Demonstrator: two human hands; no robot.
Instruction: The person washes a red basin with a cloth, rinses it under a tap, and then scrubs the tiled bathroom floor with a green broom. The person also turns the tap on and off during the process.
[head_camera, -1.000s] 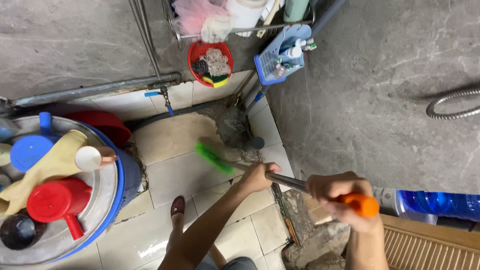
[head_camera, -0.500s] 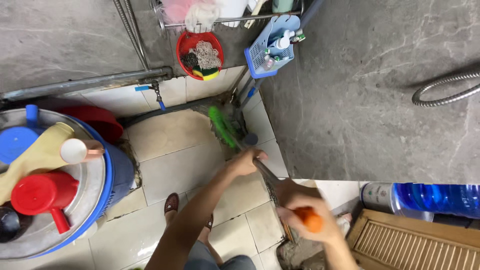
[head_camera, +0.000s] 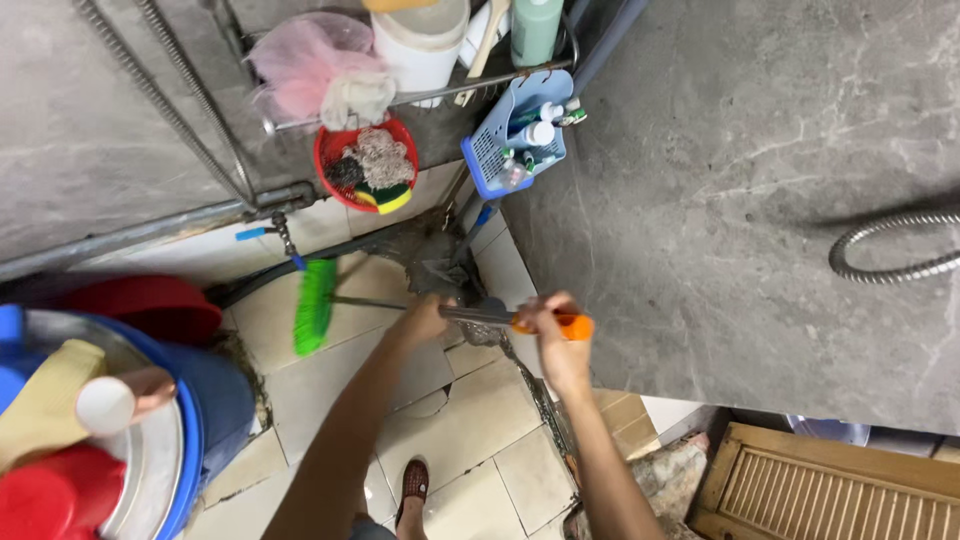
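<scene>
Both my hands hold a long-handled brush. Its green bristle head lies on the tiled floor at the left, near the wall pipe. My left hand grips the metal shaft about midway. My right hand is closed around the orange grip end. The handle runs nearly level from left to right, just in front of a dark broken patch in the floor corner.
A red bowl of scrub pads and a blue basket of bottles hang on the wall. A blue barrel with a metal lid stands left, a red basin behind it. A grey stone wall rises right. A wooden louvred panel lies bottom right.
The brush head has swung left and lower across the tiles, away from the corner. Both hands shifted with the handle, and the camera view moved closer and tilted.
</scene>
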